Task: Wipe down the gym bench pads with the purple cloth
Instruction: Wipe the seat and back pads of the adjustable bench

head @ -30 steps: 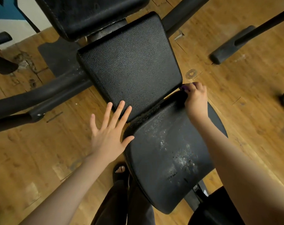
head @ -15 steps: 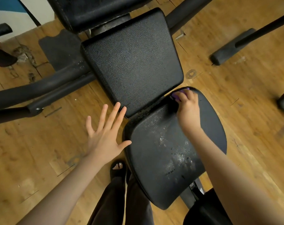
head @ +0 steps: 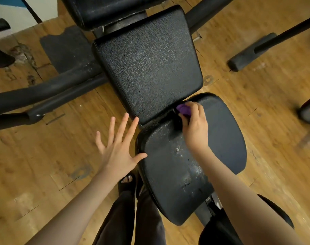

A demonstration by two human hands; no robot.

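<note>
A black gym bench fills the middle of the head view. Its seat pad is nearest me and shows whitish dusty patches. Beyond it lies the middle back pad, and a further pad sits at the top edge. My right hand presses the bunched purple cloth on the far edge of the seat pad, at the seam with the middle pad. Only a small part of the cloth shows past my fingers. My left hand hovers with fingers spread beside the seat pad's left edge, holding nothing.
Black frame tubes of the bench run left across the wooden floor. Another machine's foot lies at the upper right, and a curved leg at the right edge. My dark trousers and a sandalled foot are below the seat.
My right hand has slid the purple cloth leftward along the seam, from the seat pad's far right corner toward its middle. My left hand stays spread and has barely moved.
</note>
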